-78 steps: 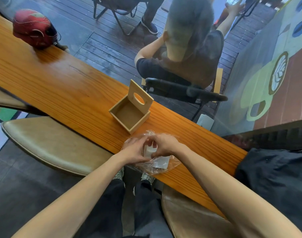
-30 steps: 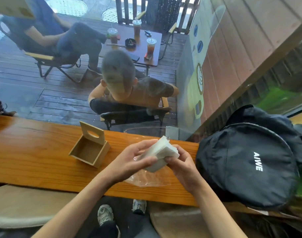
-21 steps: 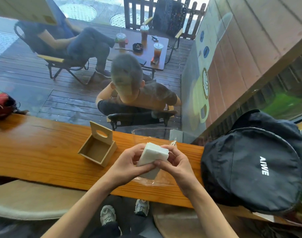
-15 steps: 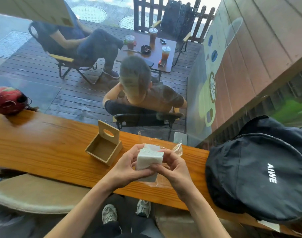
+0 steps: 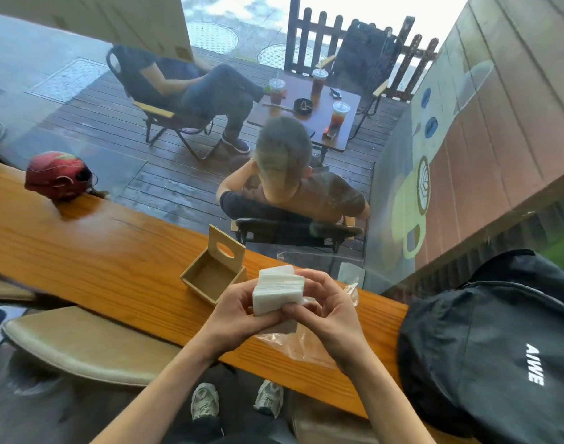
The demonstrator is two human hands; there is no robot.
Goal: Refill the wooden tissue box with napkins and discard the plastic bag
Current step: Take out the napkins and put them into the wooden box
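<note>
A white stack of napkins (image 5: 278, 290) is held up above the wooden counter (image 5: 98, 267). My left hand (image 5: 236, 312) grips it from the left and below, and my right hand (image 5: 328, 306) grips it from the right. The clear plastic bag (image 5: 293, 341) hangs crumpled under the stack and lies on the counter beneath my hands. The wooden tissue box (image 5: 213, 270) stands open and empty just left of my hands, its lid with an oval slot raised upright at the back.
A black backpack (image 5: 498, 347) lies on the counter at the right. A red helmet (image 5: 58, 176) sits at the counter's far left. A glass pane runs along the counter's far edge, with people seated outside. A padded stool (image 5: 82, 344) stands below on the left.
Both hands have lifted the napkin stack out of the plastic bag and turned it more upright. The camera view has swung so the box sits closer to my hands.
</note>
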